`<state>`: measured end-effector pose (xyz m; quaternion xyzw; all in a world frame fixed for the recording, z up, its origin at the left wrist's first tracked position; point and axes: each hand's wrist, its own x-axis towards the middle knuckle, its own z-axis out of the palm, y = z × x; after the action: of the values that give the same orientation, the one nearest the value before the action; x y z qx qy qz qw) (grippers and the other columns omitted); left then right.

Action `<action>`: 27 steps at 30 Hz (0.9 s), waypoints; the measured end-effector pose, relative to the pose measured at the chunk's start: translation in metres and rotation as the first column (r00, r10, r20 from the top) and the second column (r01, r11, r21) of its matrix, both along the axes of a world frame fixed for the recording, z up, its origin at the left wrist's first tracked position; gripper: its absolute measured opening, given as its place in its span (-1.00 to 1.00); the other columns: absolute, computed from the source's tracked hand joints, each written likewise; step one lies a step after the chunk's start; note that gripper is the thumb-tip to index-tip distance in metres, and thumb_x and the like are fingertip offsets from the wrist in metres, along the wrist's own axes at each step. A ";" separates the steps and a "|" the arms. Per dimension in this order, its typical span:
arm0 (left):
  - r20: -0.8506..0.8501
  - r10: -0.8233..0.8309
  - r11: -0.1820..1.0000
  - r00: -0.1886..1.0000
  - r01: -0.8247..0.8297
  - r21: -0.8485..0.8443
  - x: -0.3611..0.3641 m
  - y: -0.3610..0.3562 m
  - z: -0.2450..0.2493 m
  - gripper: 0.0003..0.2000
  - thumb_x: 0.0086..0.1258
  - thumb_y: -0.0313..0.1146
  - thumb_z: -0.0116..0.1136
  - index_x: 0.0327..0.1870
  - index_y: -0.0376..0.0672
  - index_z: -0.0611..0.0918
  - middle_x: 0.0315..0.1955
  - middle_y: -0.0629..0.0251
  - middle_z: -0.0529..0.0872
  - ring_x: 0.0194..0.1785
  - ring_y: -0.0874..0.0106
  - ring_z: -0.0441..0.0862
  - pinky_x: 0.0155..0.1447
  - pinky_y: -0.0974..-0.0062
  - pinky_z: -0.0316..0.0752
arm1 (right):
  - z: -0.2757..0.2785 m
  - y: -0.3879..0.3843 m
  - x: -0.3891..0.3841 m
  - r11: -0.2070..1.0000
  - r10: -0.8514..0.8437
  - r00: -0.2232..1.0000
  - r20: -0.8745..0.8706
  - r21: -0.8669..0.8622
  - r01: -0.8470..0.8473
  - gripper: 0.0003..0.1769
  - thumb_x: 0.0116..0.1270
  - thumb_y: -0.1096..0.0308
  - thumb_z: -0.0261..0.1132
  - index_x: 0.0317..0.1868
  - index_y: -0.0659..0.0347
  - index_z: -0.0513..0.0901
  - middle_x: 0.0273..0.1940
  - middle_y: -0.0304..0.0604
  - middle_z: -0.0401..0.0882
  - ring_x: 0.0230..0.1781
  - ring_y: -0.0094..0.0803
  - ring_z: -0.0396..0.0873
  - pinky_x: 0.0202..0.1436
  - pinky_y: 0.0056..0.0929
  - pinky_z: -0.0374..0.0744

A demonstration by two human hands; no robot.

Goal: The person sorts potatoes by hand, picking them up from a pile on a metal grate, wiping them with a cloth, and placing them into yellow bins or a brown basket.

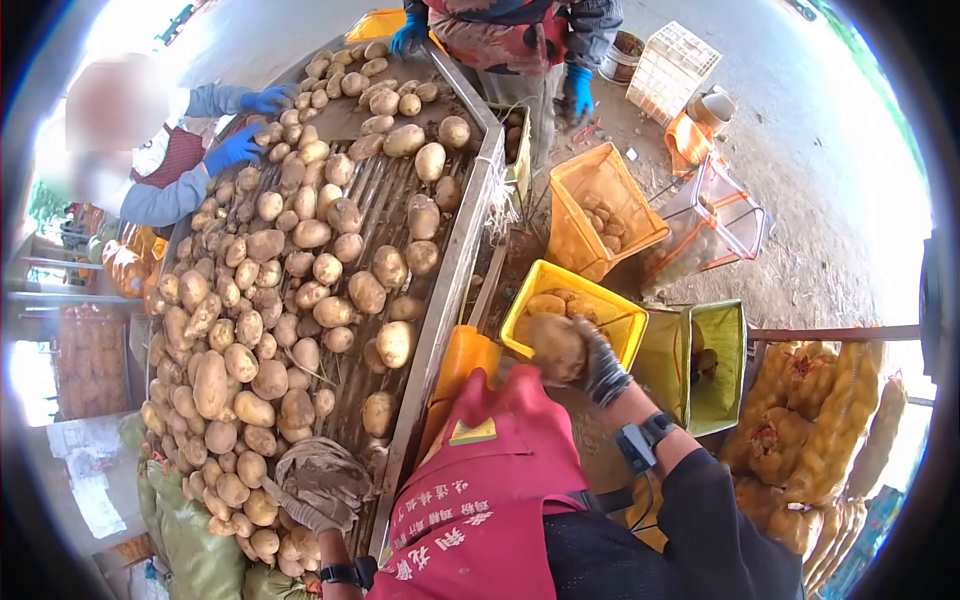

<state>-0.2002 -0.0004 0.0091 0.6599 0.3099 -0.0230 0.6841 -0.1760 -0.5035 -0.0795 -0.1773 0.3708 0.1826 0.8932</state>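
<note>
My right hand, in a dark striped glove, grips a large brown potato over the near edge of a yellow basket, which has potatoes in it. The potato is slightly blurred. My left hand, in a dirty pale glove, lies at the near end of the slatted sorting table, against the heaped potatoes. Its fingers look curled, and whatever is under them is hidden. Loose potatoes of mixed size cover much of the table.
Across the table a person's blue-gloved hands touch potatoes. Another person stands at the far end. An orange basket, a green bin, a white crate and filled net sacks stand on the right.
</note>
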 end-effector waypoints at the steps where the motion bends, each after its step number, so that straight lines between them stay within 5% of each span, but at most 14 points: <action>1: -0.019 0.013 1.000 1.000 -0.014 -0.028 -0.004 0.002 0.003 -0.36 0.53 -0.30 0.10 0.57 -0.16 0.18 0.42 0.06 0.40 0.44 0.32 0.37 0.44 0.45 0.30 | -0.026 -0.020 -0.008 0.998 -0.047 0.999 -0.011 -0.031 0.047 -0.25 0.38 -0.29 0.21 0.36 0.05 0.43 0.18 -0.06 0.62 0.08 -0.05 0.65 0.05 0.15 0.66; 5: -0.098 0.051 0.989 0.994 -0.064 -0.132 -0.003 -0.006 0.015 -0.36 0.53 -0.30 0.11 0.58 -0.15 0.16 0.43 0.07 0.39 0.45 0.33 0.36 0.44 0.46 0.30 | -0.064 -0.076 -0.035 0.989 -0.126 0.985 -0.117 -0.096 0.114 -0.38 0.34 -0.32 0.22 0.26 -0.19 0.52 0.12 -0.24 0.65 0.08 -0.18 0.63 0.04 0.14 0.60; 12: -0.237 0.126 0.940 0.963 -0.193 -0.283 0.009 -0.033 0.037 -0.34 0.54 -0.30 0.11 0.59 -0.13 0.14 0.46 0.07 0.37 0.47 0.36 0.35 0.44 0.47 0.30 | -0.085 -0.070 -0.036 0.978 -0.115 0.950 -0.291 -0.198 0.057 -0.38 0.33 -0.24 0.29 0.29 -0.15 0.52 0.14 -0.20 0.64 0.12 -0.15 0.62 0.02 0.19 0.62; 14: -0.277 0.148 0.919 0.949 -0.235 -0.316 0.012 -0.034 0.044 -0.34 0.55 -0.30 0.11 0.60 -0.12 0.13 0.47 0.08 0.36 0.47 0.37 0.34 0.44 0.47 0.30 | -0.108 -0.064 -0.028 0.982 -0.128 0.972 -0.197 -0.163 0.097 -0.44 0.34 -0.13 0.34 0.26 -0.10 0.56 0.11 -0.16 0.65 0.09 -0.15 0.63 0.02 0.08 0.66; 17: -0.332 0.180 0.882 0.926 -0.301 -0.363 0.019 -0.044 0.054 -0.33 0.55 -0.29 0.11 0.61 -0.11 0.12 0.48 0.08 0.35 0.48 0.38 0.34 0.44 0.47 0.30 | -0.139 -0.060 -0.005 0.914 -0.093 0.996 0.010 -0.396 0.089 -0.43 0.37 0.13 0.37 0.33 0.14 0.55 0.13 -0.13 0.65 0.07 -0.28 0.64 0.16 -0.32 0.64; 18: -0.229 0.113 0.930 0.967 -0.022 0.366 -0.001 0.007 0.033 -0.36 0.56 -0.34 0.06 0.60 -0.12 0.13 0.50 0.08 0.33 0.50 0.34 0.30 0.46 0.45 0.28 | -0.144 -0.062 0.003 0.916 -0.093 0.996 0.010 -0.392 0.089 -0.43 0.37 0.13 0.37 0.33 0.14 0.55 0.13 -0.13 0.65 0.07 -0.28 0.64 0.16 -0.32 0.64; 19: -0.206 -0.012 0.398 0.978 0.194 0.897 -0.019 0.053 0.012 -0.39 0.58 -0.38 0.02 0.60 -0.13 0.14 0.51 0.07 0.30 0.51 0.30 0.27 0.47 0.43 0.26 | -0.154 -0.063 0.011 0.774 0.096 0.993 0.068 -0.632 -0.031 -0.39 0.34 0.14 0.40 0.35 0.17 0.53 0.15 -0.13 0.64 0.08 -0.30 0.64 0.18 -0.33 0.62; 20: -0.208 -0.011 0.394 0.978 0.195 0.898 -0.018 0.055 0.015 -0.39 0.58 -0.38 0.02 0.60 -0.13 0.14 0.51 0.07 0.30 0.51 0.30 0.27 0.47 0.43 0.26 | -0.160 -0.065 0.018 0.553 0.290 0.954 0.071 -0.826 -0.107 -0.34 0.32 0.15 0.42 0.37 0.21 0.50 0.16 -0.12 0.63 0.09 -0.31 0.63 0.21 -0.34 0.59; 22: -0.160 -0.083 0.588 0.984 0.178 0.789 -0.018 0.056 0.024 -0.38 0.53 -0.47 0.01 0.60 -0.07 0.18 0.53 0.13 0.26 0.49 0.25 0.29 0.46 0.40 0.27 | -0.141 -0.053 0.029 0.511 0.322 0.946 0.045 -0.849 -0.134 -0.28 0.25 0.13 0.46 0.37 0.20 0.50 0.17 -0.04 0.63 0.14 -0.15 0.62 0.28 -0.26 0.55; 24: -0.094 -0.064 0.662 0.994 0.113 0.741 -0.018 0.052 0.036 -0.37 0.51 -0.48 0.06 0.59 -0.06 0.21 0.49 0.14 0.32 0.43 0.27 0.35 0.44 0.43 0.29 | -0.151 -0.040 0.025 0.121 0.433 0.896 -0.096 -0.979 -0.164 -0.27 0.21 0.11 0.47 0.36 0.18 0.50 0.20 0.06 0.60 0.22 0.02 0.57 0.36 -0.20 0.48; 25: -0.030 -0.037 0.730 0.999 0.048 0.682 -0.021 0.051 0.039 -0.37 0.49 -0.48 0.10 0.58 -0.05 0.24 0.45 0.16 0.37 0.38 0.29 0.41 0.43 0.45 0.30 | -0.159 -0.034 0.015 -0.216 0.572 0.764 -0.298 -0.953 -0.210 -0.28 0.21 0.10 0.45 0.34 0.19 0.51 0.22 0.15 0.55 0.27 0.14 0.49 0.40 -0.15 0.44; 26: -0.031 -0.035 0.731 0.999 0.047 0.681 -0.025 0.061 0.036 -0.37 0.49 -0.48 0.10 0.58 -0.05 0.24 0.45 0.16 0.37 0.38 0.29 0.41 0.43 0.45 0.30 | -0.167 -0.034 0.007 -0.218 0.574 0.762 -0.300 -0.953 -0.211 -0.28 0.21 0.10 0.45 0.34 0.19 0.51 0.22 0.15 0.55 0.27 0.14 0.49 0.40 -0.15 0.44; 27: 0.061 0.039 0.812 0.997 -0.068 0.580 -0.028 0.076 0.033 -0.37 0.49 -0.50 0.07 0.58 0.00 0.26 0.43 0.16 0.38 0.37 0.30 0.41 0.42 0.44 0.31 | -0.176 -0.039 0.003 -0.320 0.678 0.604 -0.420 -0.907 -0.272 -0.35 0.25 0.15 0.41 0.34 0.11 0.52 0.26 0.15 0.52 0.22 0.14 0.52 0.36 -0.13 0.48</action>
<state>-0.2280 0.0757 0.0421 0.8286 0.3047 0.1072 0.4573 -0.1733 -0.5421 -0.2553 -0.9035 0.1314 0.1951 0.3583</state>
